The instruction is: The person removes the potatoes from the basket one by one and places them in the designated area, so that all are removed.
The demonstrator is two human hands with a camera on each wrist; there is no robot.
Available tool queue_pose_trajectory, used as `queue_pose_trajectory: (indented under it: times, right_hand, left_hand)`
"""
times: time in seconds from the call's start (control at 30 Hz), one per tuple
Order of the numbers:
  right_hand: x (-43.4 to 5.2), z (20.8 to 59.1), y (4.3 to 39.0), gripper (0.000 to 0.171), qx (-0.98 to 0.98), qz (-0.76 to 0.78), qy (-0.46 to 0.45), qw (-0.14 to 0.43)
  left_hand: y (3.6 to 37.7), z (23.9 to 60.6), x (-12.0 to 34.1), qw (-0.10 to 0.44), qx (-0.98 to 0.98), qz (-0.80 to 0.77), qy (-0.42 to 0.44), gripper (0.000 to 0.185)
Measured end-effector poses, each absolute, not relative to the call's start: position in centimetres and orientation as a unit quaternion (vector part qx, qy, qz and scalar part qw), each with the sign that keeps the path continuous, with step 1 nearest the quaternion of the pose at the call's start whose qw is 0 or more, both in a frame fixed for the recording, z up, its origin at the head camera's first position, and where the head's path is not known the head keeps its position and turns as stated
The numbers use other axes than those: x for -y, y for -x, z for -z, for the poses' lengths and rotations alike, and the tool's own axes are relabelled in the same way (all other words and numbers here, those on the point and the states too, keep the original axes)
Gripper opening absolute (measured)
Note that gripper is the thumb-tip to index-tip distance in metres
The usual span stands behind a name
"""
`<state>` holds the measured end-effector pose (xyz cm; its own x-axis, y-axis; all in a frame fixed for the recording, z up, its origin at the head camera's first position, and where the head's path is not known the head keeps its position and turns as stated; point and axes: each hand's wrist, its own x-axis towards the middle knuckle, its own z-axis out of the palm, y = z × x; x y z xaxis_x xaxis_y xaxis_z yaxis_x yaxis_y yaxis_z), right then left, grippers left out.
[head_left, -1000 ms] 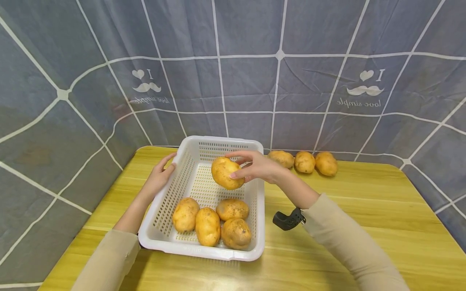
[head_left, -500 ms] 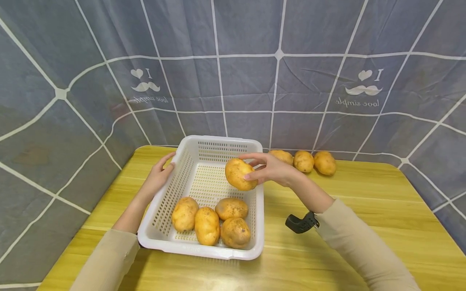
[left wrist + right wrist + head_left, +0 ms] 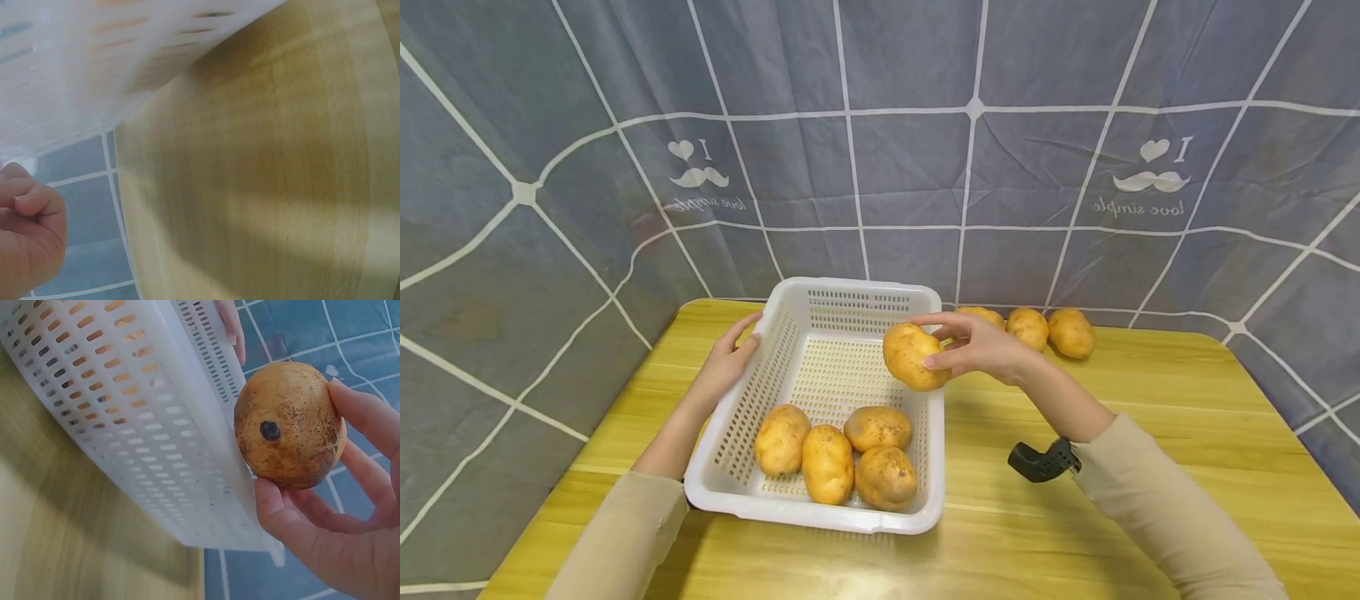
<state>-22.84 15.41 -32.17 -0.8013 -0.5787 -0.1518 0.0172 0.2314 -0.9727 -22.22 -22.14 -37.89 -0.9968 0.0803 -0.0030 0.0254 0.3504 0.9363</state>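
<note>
The left hand (image 3: 727,364) rests against the left rim of the white basket (image 3: 741,412), fingers laid along the edge and the thumb on the outside, so it steadies the basket. The basket sits on the yellow wooden table (image 3: 1150,392) and holds four potatoes (image 3: 831,454) at its near end. The right hand (image 3: 981,346) grips one potato (image 3: 913,357) between thumb and fingers, in the air above the basket's right rim. Three more potatoes (image 3: 1048,329) lie beside the grey cloth (image 3: 925,167) at the back.
</note>
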Motion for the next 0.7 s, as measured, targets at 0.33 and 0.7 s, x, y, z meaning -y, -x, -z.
queue_pose_trajectory:
  times: [0.33,0.7]
  right_hand:
    - [-17.3,32.2,22.6,0.067,-0.739,0.603,0.187,0.236]
    - [-19.5,32.4,22.3,0.069,-0.747,0.596,0.173,0.238]
  left_hand:
    - [22.2,38.0,22.1,0.024,-0.818,-0.573,-0.036,0.052]
    - [22.1,37.7,22.2,0.029,-0.817,-0.575,-0.032,0.053]
